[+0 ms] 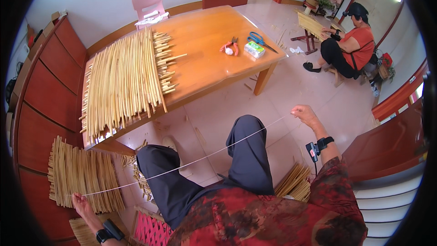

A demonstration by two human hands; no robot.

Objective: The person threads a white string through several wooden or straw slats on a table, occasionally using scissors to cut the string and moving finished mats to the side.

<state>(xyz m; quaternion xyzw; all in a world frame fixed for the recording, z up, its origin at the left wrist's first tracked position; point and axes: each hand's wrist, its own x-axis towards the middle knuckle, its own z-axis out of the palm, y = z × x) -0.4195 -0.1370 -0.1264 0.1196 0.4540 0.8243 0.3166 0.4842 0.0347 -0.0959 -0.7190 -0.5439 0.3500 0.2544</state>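
A thin pale string (200, 155) stretches diagonally across my lap. My left hand (82, 205) pinches one part of it at the lower left, in front of a panel of bundled straw-coloured sticks (84, 173). My right hand (305, 114) is raised at the right, pinching the string out beyond my right knee. On the wooden table (200, 27) ahead lies a larger layer of parallel sticks (120, 84). Orange-handled pliers (230, 48), blue scissors (261, 41) and a small white-and-green box (254, 50) sit at the table's right end.
Red cabinets (45, 91) line the left. A co-worker (353, 48) sits low at the back right with a stick panel. A pink chair (148, 7) stands behind the table. Loose sticks (293, 182), a pink woven seat (148, 228) and scraps lie near my legs.
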